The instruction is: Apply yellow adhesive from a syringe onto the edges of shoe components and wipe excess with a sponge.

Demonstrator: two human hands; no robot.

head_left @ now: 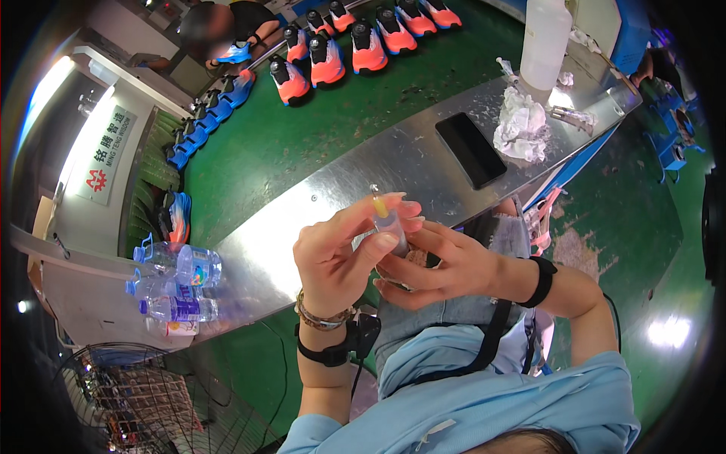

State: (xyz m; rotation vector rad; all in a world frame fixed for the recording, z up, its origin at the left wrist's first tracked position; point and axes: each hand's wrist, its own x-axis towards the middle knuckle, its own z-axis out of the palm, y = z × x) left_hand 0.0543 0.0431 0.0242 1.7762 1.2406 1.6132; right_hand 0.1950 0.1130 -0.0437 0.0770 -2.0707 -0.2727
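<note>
In front of my body, above the steel table edge, both hands come together around a small translucent bottle [389, 224] with a yellow neck and a thin metal tip pointing up and away. My left hand [333, 257] grips the bottle's upper part between thumb and fingers. Bent fingers of my right hand [446, 265] close about its lower end, which is mostly hidden behind them. A black phone [470, 150] lies on the steel tabletop [363, 170], beyond my right hand.
Crumpled white tissue [522, 125] and a large white bottle [544, 45] stand at the back right. Orange and blue sneakers [327, 62] sit on the green surface [265, 147]; another person [253, 30] handles a shoe there. Water bottles [178, 291] crowd the left end, above a wire basket [151, 393].
</note>
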